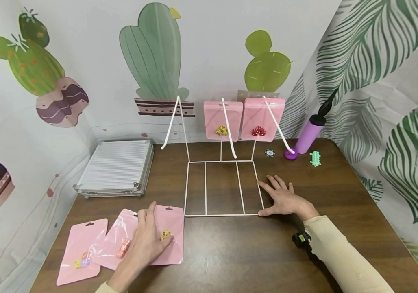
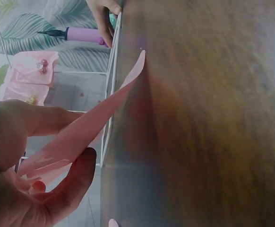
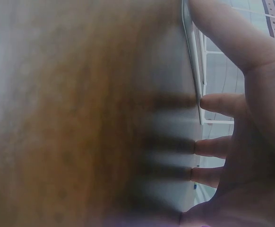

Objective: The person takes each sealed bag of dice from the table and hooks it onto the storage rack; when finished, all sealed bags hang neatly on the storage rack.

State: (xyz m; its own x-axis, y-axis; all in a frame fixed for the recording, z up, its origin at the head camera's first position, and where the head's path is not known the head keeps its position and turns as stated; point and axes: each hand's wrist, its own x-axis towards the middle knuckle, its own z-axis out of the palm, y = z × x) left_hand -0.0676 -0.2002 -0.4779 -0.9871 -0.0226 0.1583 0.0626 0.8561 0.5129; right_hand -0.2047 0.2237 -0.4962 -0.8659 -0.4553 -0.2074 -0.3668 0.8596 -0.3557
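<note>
brown wood-grain table (image 1: 223, 252), cactus-print wall (image 1: 212, 40) behind white wire rack (image 1: 223, 215), left hand (image 1: 144, 240) pinching pink plastic pouch (image 1: 172, 252), yellow dice (image 1: 166, 234) kinda hidden, right hand (image 1: 284, 200) splayed rackside

White walls (image 1: 212, 40) printed with cacti and leaves border a brown wooden table (image 1: 245, 252).

A pink pouch (image 1: 173, 223), yellow dice (image 1: 166, 234) showing at its front, tilts face up just beside the upright white wire rack's (image 1: 223, 215) front left corner.
</note>
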